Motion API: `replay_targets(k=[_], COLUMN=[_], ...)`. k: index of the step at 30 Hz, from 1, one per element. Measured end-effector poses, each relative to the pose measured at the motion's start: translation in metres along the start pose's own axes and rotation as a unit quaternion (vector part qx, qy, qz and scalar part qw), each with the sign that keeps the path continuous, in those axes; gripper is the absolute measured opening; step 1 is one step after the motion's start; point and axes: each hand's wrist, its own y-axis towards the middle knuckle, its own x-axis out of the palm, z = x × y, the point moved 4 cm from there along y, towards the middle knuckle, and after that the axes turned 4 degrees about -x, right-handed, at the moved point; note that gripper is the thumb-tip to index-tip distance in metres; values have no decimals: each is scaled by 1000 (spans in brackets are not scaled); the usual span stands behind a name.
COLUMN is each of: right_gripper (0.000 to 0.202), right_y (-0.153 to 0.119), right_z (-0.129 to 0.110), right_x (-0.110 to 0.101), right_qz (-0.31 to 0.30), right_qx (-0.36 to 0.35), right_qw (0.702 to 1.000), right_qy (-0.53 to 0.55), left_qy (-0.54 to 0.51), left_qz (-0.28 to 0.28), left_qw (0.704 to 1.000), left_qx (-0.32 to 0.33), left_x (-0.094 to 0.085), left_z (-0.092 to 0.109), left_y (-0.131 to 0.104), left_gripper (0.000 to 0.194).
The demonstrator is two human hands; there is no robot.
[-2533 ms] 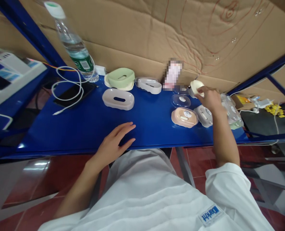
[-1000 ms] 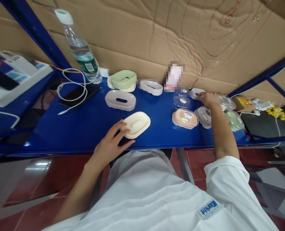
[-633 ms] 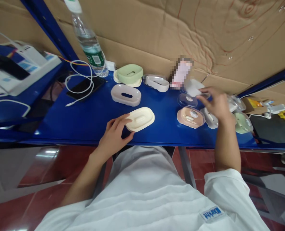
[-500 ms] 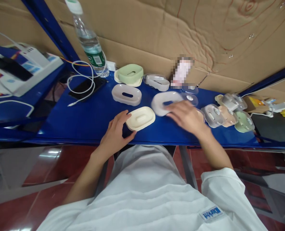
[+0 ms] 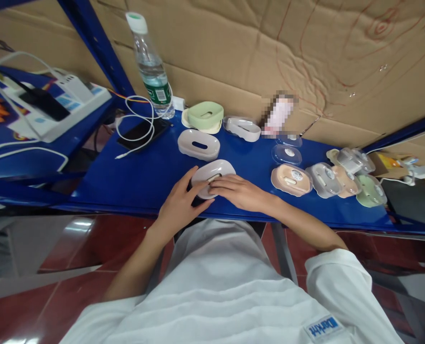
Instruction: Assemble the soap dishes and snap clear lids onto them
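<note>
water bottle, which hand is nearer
Left: the left hand is in front of the water bottle; the right hand is farther off, in front and to the right.

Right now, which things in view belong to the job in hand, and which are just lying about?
In the job:
- pale dish touched by the left hand and right hand
- likely green dish, peach box, clear lids

Seemingly lying about:
- bottle
- cable
- power strip

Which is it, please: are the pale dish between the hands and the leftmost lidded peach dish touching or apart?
Apart. In the head view, blue tabletop shows between the pale dish and the peach dish.
</note>
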Motion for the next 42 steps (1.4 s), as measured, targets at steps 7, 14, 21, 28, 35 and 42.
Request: replay_targets(k=[7, 14, 21, 28, 35, 42], right_gripper=[39, 47, 73, 53, 45, 77], right_y=[-2, 8, 36, 55, 26, 29], right_z=[12, 46, 170, 212, 152, 153], right_x=[2, -53, -105, -110, -110, -82], right_qz=[-60, 10, 61, 54, 122, 0], right_qx=[28, 112, 314, 308, 227, 252], right_qw=[992, 976, 922, 942, 944, 948], right_qy=[-108, -184, -218, -123, -208, -196], left_qy=[1, -30, -65, -73, -144, -136], left_qz=[13, -16, -68, -91, -76, -86], left_qw=[1000, 999, 996, 993, 983, 983], left_qx=[2, 13, -2, -33, -86, -89], left_x=[3, -3, -3, -7, -6, -5], left_z=[-5, -2, -3, -1, -9, -8], left_y=[-1, 1, 0, 0, 0, 1], left_gripper=[40, 31, 33, 39, 85, 84])
